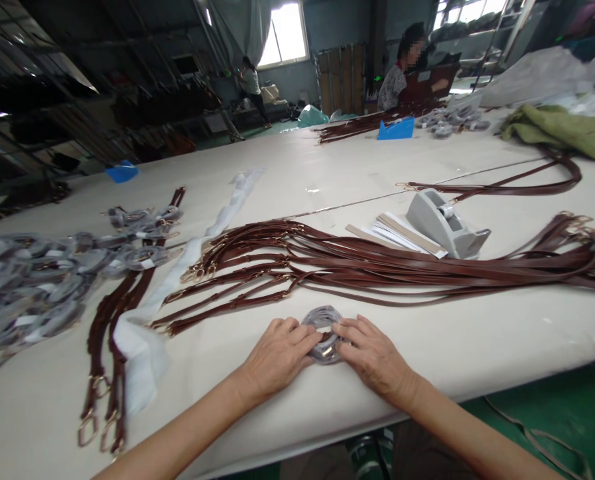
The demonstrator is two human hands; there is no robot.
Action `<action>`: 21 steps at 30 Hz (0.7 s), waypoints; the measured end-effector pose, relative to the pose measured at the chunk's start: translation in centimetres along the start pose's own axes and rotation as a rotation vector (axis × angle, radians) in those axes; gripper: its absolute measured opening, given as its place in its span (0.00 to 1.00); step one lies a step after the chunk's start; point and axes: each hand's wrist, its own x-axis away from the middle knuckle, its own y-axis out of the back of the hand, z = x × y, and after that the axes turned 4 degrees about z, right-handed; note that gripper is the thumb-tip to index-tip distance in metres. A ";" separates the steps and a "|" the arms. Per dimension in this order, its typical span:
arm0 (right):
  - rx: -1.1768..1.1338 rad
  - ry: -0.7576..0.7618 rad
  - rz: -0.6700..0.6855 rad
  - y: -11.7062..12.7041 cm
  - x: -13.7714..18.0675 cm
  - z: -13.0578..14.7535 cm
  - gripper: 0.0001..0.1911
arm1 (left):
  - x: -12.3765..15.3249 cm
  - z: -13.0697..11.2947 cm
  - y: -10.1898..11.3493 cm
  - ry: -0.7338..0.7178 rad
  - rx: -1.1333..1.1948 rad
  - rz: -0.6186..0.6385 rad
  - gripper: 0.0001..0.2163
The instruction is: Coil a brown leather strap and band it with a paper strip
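Pressing one wrapped strap coil [324, 333] between them — left hand [277, 353] and right hand [372, 357], two hands, fingers curled on it — beside one tape dispenser [444, 227].

Both hands, left hand [277, 353] and right hand [372, 357], on a wrapped coiled strap [323, 327] beside loose brown straps [357, 267].

Two bare forearms are seen, with no sleeve, glove, watch or ring worn on them. The left hand [277, 353] and the right hand [372, 357] are shown uncovered, nails cut short, nearer the table's [502, 333] front edge than its middle.
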 end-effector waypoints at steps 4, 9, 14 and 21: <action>-0.087 -0.021 0.081 1.6 -0.4 0.2 0.07 | -0.5 0.1 -1.4 0.006 0.059 -0.029 0.11; -0.141 -0.041 0.306 4.4 -1.8 0.5 0.32 | -0.5 -2.6 -2.5 0.094 0.029 -0.077 0.09; -0.140 0.103 0.282 3.8 -2.3 -1.0 0.16 | -0.3 -3.5 -1.6 0.076 0.120 -0.066 0.09; -0.234 0.146 0.384 4.4 -2.8 -2.8 0.26 | -1.0 -2.0 2.2 0.046 0.180 -0.020 0.09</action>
